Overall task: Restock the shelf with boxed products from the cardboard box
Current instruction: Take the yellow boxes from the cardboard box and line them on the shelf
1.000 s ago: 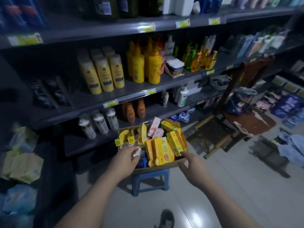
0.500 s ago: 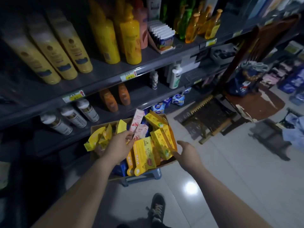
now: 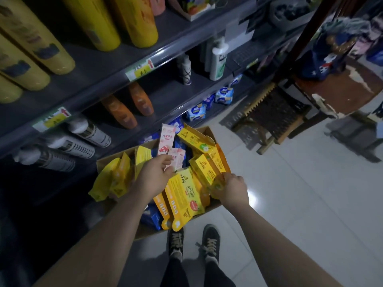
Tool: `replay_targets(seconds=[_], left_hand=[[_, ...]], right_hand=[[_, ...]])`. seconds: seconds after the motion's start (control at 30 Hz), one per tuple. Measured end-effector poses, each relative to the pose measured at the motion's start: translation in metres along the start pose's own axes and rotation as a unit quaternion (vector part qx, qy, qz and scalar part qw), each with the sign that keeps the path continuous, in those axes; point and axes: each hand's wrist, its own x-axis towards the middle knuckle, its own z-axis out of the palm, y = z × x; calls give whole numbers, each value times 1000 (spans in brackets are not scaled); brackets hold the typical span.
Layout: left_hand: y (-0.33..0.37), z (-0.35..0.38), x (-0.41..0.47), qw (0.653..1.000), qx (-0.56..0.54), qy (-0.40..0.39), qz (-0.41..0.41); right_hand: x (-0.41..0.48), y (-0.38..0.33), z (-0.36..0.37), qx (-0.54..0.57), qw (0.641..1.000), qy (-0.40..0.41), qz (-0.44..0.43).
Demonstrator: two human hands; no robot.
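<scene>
Cardboard box full of yellow and pink cartons stands just beside the low part of the shelf, near the person's shoes. The left hand reaches in from the near side with curled fingers and pinches the edge of a small pink box in the middle. The right hand closes its fingers round the near end of a yellow box by the right wall. Yellow bottles stand on the shelf above.

Yellow boxes, pink boxes with red mushroom print; brown cardboard box; dark grey shelf
</scene>
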Motion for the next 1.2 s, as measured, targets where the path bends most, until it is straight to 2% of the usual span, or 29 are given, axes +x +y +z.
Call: replay_targets(seconds=[0.2, 0.3, 0.47, 0.73, 0.9, 1.07, 1.2], left_hand=[[0, 0, 20, 999, 1, -26, 29], [9, -2, 32, 999, 9, -26, 39], [23, 1, 61, 990, 102, -26, 99], [42, 19, 115, 931, 319, -40, 171], [45, 26, 139, 876, 417, -71, 232], [45, 26, 145, 863, 423, -103, 255], [51, 13, 140, 884, 379, -94, 258]], right_hand=[[1, -1, 5, 22, 1000, 14, 1], [-6, 6, -6, 81, 996, 33, -2], [-14, 20, -40, 148, 983, 108, 10], [3, 24, -54, 194, 968, 149, 63], [15, 23, -48, 202, 965, 149, 72], [22, 23, -50, 204, 964, 148, 88], [23, 21, -55, 210, 961, 148, 97]])
